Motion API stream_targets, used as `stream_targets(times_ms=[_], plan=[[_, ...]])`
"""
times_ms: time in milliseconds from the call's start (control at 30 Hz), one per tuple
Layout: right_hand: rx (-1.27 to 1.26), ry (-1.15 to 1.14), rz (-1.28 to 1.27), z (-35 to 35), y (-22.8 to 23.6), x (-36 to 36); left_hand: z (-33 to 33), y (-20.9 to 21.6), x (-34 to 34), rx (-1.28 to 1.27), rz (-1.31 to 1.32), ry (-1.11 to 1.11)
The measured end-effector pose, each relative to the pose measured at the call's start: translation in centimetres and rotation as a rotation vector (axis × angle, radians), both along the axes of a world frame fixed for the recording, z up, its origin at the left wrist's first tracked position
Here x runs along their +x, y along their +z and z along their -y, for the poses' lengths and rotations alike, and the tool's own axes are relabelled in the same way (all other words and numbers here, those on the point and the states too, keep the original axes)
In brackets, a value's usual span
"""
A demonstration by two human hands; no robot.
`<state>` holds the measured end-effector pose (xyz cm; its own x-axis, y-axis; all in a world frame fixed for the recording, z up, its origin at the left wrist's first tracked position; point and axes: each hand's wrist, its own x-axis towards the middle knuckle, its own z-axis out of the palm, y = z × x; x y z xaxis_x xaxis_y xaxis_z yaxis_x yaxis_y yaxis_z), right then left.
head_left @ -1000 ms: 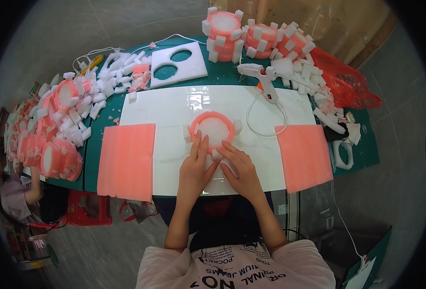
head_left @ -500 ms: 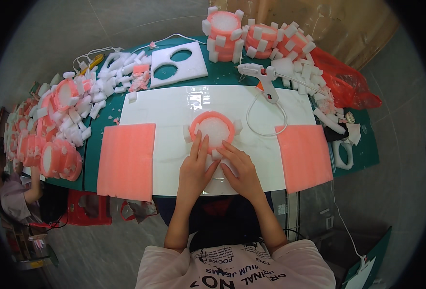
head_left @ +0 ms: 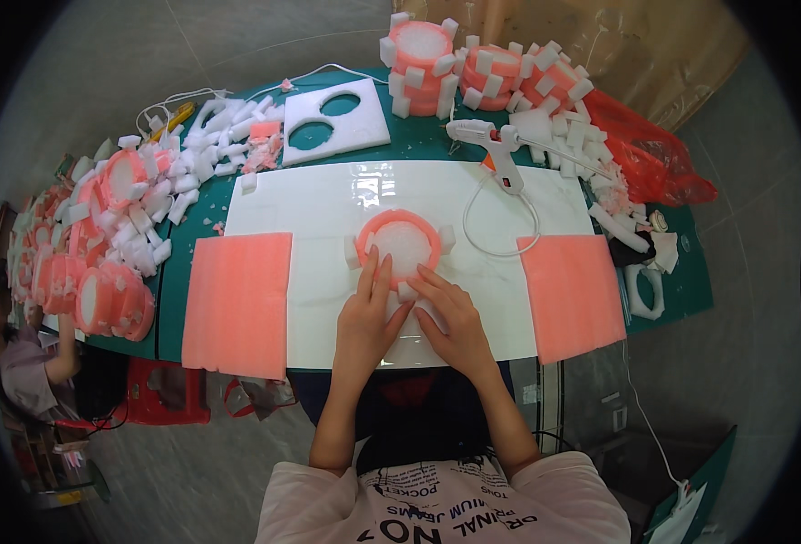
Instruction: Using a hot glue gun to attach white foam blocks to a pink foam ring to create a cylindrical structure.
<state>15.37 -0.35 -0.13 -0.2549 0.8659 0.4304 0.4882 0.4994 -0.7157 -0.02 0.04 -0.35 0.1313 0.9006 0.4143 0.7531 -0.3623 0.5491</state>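
Observation:
A round foam piece (head_left: 405, 241), with a pink ring around a white disc, lies on the white board in front of me. White foam blocks stick out from its left and right sides. A further white foam block (head_left: 407, 292) sits at its near edge. My left hand (head_left: 369, 313) holds the ring's near left side, fingers stretched forward over the rim. From the near right, my right hand (head_left: 448, 317) grips the ring with its fingertips beside the near block. Both thumbs point inward below that block, where their contact is partly hidden.
A white glue gun (head_left: 500, 154) with a looping cord rests at the board's back right. Pink foam sheets (head_left: 237, 304) flank the work. Finished-looking foam rounds (head_left: 421, 68) stand at the back. Foam scraps pile up left. Another person (head_left: 33, 363) sits at far left.

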Motion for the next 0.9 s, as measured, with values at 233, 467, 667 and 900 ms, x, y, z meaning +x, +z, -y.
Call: stream_targets(times_ms=[233,467,667,900], plan=[[0.009,-0.002,0.000,0.02,0.00,-0.01,-0.02,0.08,0.00,-0.004,-0.002,-0.004],[0.003,0.001,0.000,0.04,0.19,-0.02,0.01,0.07,0.04,-0.010,-0.007,0.002],[0.002,-0.003,0.002,0.04,0.06,-0.01,0.02,0.05,0.00,-0.007,-0.004,0.000],[0.002,0.001,-0.001,0.02,0.12,0.00,0.01,0.14,0.05,0.007,-0.001,0.001]])
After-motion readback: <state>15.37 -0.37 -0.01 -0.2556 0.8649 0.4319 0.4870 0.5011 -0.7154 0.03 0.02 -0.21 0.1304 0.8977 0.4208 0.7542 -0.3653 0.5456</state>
